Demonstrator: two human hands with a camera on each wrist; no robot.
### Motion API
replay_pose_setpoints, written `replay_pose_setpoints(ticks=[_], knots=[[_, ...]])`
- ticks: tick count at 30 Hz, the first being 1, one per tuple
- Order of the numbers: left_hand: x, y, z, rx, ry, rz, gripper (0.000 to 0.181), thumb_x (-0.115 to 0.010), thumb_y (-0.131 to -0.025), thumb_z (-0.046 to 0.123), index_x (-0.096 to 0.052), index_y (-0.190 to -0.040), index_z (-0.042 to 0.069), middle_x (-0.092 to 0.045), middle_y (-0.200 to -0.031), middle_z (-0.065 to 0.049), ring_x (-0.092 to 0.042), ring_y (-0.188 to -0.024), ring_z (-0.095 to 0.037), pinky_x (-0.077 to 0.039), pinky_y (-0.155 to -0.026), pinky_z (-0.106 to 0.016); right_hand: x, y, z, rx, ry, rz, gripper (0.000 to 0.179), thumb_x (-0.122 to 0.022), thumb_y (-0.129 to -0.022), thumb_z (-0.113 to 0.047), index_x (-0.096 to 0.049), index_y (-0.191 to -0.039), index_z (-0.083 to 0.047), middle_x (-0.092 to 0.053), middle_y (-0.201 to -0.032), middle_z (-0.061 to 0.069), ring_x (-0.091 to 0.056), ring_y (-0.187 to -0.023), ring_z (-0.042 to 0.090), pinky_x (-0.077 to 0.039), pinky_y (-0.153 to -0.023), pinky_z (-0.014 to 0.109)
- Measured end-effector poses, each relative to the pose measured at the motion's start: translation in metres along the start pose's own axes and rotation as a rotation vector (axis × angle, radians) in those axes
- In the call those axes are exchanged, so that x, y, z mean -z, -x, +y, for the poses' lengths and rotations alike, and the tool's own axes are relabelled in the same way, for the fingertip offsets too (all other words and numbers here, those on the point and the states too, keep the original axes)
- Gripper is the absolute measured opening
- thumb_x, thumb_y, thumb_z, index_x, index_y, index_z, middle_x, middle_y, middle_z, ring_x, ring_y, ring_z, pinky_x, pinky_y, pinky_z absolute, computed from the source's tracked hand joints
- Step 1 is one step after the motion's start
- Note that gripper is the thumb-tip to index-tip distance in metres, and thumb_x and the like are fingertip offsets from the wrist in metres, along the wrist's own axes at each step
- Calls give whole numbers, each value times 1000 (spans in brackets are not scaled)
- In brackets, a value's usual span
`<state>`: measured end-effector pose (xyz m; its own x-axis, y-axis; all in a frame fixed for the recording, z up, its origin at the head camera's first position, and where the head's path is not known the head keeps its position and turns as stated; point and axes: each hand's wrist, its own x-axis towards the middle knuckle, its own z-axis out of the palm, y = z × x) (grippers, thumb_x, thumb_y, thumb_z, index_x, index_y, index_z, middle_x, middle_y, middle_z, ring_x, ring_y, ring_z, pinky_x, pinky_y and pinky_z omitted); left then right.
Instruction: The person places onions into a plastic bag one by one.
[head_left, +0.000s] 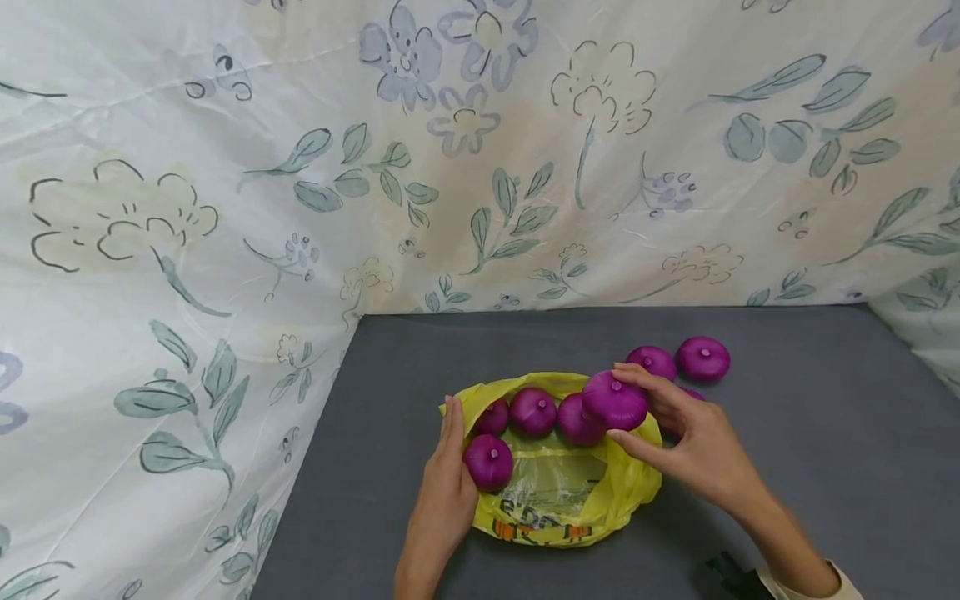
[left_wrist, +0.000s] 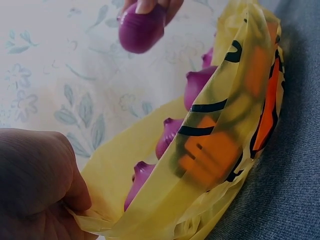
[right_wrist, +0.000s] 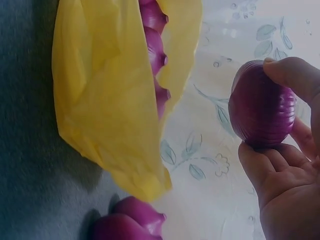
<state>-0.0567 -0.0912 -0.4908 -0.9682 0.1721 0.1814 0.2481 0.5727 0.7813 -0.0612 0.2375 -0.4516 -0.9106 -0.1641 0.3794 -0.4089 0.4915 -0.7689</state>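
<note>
A yellow plastic bag (head_left: pixel 637 483) with dark and orange print lies on the grey surface, its mouth spread wide. Inside it sit several purple onions (head_left: pixel 533 412). My right hand (head_left: pixel 701 446) holds another purple onion (head_left: pixel 615 400) between thumb and fingers, over the bag's right side; the right wrist view shows this held onion (right_wrist: pixel 262 105) apart from the bag. At the bag's left rim, my left hand (head_left: pixel 442 492) grips the plastic, the edge pinched at its thumb in the left wrist view, where the left hand (left_wrist: pixel 37 185) fills the lower left corner.
To the right behind the bag, three more onions lie on the grey cloth (head_left: pixel 825 417), the farthest onion (head_left: pixel 702 358) at the back right. A floral curtain (head_left: pixel 487 208) hangs along the back and left. Something dark (head_left: pixel 731 575) lies by the right sleeve (head_left: pixel 813 583).
</note>
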Motion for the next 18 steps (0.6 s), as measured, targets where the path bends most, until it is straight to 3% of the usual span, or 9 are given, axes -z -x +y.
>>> replay_pose_setpoints(ticks=[13, 18], knots=[[0, 0, 0, -25, -3, -4, 80, -40, -100, -21, -12, -170, 5, -9, -176, -4, -14, -162, -29, -29, -121, -55, -27, 2, 4, 46, -66, -64, 70, -93, -83, -21, -63, -146, -28, -61, -152, 2, -62, -132, 12, -52, -98, 20], [-1, 0, 0, -17, -6, -2, 78, -42, -101, -19, -14, -169, 4, -10, -176, -3, -15, -162, -27, -28, -122, -53, -36, 2, 2, 37, -62, -101, 76, -92, -84, -26, -57, -152, -25, -61, -151, 2, -64, -131, 20, -54, -99, 27]])
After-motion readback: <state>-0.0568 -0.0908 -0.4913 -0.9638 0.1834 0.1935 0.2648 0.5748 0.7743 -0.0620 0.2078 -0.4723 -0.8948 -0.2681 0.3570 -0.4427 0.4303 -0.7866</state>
